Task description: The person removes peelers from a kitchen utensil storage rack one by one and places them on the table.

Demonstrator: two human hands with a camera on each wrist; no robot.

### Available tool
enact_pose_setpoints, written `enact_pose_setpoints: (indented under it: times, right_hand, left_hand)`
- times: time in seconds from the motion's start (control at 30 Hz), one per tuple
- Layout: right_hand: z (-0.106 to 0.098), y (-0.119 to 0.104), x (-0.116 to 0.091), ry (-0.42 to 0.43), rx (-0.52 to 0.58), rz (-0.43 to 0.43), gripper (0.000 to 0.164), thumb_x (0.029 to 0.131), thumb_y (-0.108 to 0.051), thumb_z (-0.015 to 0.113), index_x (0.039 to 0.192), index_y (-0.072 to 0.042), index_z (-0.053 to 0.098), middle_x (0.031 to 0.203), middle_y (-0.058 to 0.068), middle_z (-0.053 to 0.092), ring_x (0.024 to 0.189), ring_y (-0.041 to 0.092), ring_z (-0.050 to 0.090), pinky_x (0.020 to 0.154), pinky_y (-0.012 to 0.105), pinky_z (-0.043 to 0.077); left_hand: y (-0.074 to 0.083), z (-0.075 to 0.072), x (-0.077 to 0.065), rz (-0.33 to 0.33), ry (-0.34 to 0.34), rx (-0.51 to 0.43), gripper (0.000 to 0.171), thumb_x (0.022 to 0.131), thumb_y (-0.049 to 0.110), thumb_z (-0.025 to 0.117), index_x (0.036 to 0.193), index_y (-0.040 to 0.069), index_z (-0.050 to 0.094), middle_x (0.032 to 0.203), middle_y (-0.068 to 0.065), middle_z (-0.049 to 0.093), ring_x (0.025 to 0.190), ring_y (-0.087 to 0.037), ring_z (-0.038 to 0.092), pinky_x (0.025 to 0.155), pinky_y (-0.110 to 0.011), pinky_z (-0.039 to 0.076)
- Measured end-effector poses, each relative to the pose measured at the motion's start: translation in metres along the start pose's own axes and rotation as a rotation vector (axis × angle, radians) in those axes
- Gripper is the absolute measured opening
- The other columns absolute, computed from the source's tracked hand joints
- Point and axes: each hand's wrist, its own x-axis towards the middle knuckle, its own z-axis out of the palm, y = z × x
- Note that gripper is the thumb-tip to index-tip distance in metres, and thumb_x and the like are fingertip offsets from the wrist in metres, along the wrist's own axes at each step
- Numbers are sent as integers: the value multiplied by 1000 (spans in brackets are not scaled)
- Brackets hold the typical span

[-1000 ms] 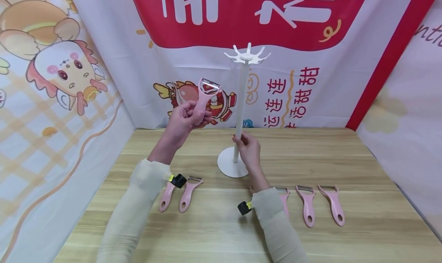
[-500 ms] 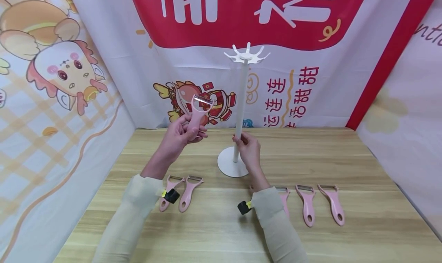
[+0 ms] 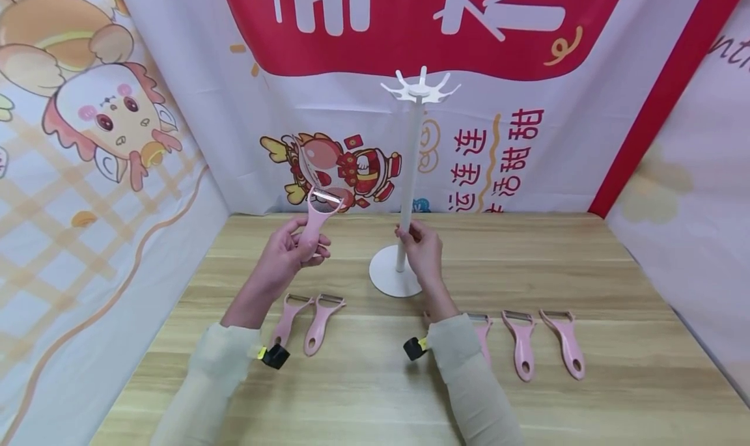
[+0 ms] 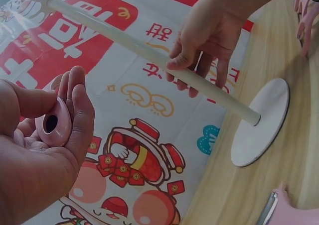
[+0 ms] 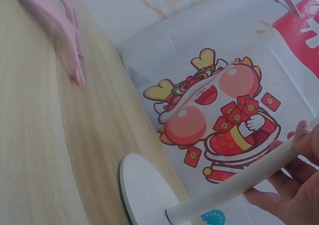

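Note:
A pink peeler [image 3: 316, 221] is held by its handle in my left hand [image 3: 285, 257], blade end up, left of a white stand. In the left wrist view the handle's end with its hole [image 4: 51, 124] shows between thumb and fingers. My right hand [image 3: 424, 250] grips the pole [image 3: 411, 172] of the stand low down, just above its round base [image 3: 387, 273]. The stand is upright, with a ring of prongs [image 3: 420, 89] at its top and nothing hanging there. In the right wrist view thumb and fingers wrap the pole [image 5: 239, 185].
Two pink peelers, one beside the left wrist [image 3: 291, 316] and another to its right [image 3: 322, 322], lie on the wooden table [image 3: 363, 381]. On the right lie more peelers [image 3: 518, 345], some partly under the right forearm. A printed cloth [image 3: 340, 101] stands behind.
My left hand has come down and to the left with the peeler, away from the stand's top. The right hand has stayed on the pole.

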Motion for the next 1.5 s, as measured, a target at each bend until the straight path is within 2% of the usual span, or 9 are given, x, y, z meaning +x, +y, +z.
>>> enact_pose_setpoints:
  times: [0.13, 0.2, 0.4, 0.67, 0.83, 1.07, 1.2, 1.33, 1.5]
  right_hand:
    - [0, -1, 1, -5, -6, 2, 20, 96, -16, 65, 113, -9, 72, 110, 10, 72, 108, 25, 67, 106, 44, 51]
    - [1, -1, 1, -5, -6, 3, 19, 97, -16, 65, 113, -9, 72, 110, 11, 72, 107, 25, 67, 105, 44, 52]
    - [0, -1, 1, -4, -2, 16, 20, 97, -14, 64, 115, -9, 72, 110, 11, 72, 108, 25, 67, 106, 44, 51]
    - [0, 0, 1, -7, 6, 6, 21, 97, -16, 64, 116, -9, 72, 111, 11, 72, 109, 25, 66, 106, 44, 51]
    - [-1, 0, 1, -9, 4, 13, 21, 98, -12, 63, 117, -9, 71, 111, 10, 72, 110, 25, 67, 106, 43, 51]
    - [-2, 0, 1, -13, -6, 28, 22, 98, -12, 63, 118, -9, 71, 113, 10, 72, 112, 25, 66, 107, 43, 50]
    - [-3, 0, 1, -9, -14, 26, 21, 97, -14, 63, 116, -11, 71, 113, 10, 71, 112, 24, 66, 107, 44, 50]
    - [-3, -1, 0, -10, -8, 19, 20, 97, -13, 63, 116, -10, 72, 112, 10, 72, 110, 25, 66, 107, 44, 51]
    - [-1, 0, 0, -10, -9, 15, 21, 97, -15, 63, 115, -10, 72, 112, 10, 72, 109, 24, 66, 106, 44, 51]
  left_hand:
    - [-5, -4, -10, -54, 18, -11, 34, 103, 5, 49, 136, 7, 43, 94, 2, 71, 83, -9, 70, 79, -27, 61]
    - [-8, -7, -15, -72, 21, -16, 30, 103, 5, 48, 132, 12, 45, 94, 1, 70, 83, -9, 70, 79, -27, 61]
    - [-20, -15, -28, -114, 29, -14, 29, 103, 4, 46, 131, 9, 42, 95, -2, 68, 83, -10, 68, 78, -26, 61]
    - [-34, -24, -46, -129, 44, -22, 12, 106, 12, 44, 118, 10, 43, 88, 2, 65, 78, -7, 59, 73, -20, 55]
    - [-43, -31, -56, -126, 79, -4, 12, 107, 22, 44, 112, 10, 45, 84, 4, 64, 74, -8, 54, 70, -21, 51]
    - [-55, -44, -72, -158, 142, 50, 14, 107, 21, 43, 111, 8, 47, 85, 5, 66, 81, -8, 62, 75, -21, 56]
    - [-61, -52, -79, -186, 194, 105, 20, 107, 20, 44, 112, 2, 48, 88, 5, 66, 84, -8, 64, 77, -21, 57]
    - [-65, -61, -86, -213, 247, 177, 21, 106, 16, 46, 110, -4, 49, 91, 1, 63, 82, -8, 62, 67, -18, 52]
    - [-71, -72, -93, -242, 282, 317, 24, 105, 13, 45, 112, -10, 49, 84, 0, 58, 69, -5, 51, 56, -19, 44]
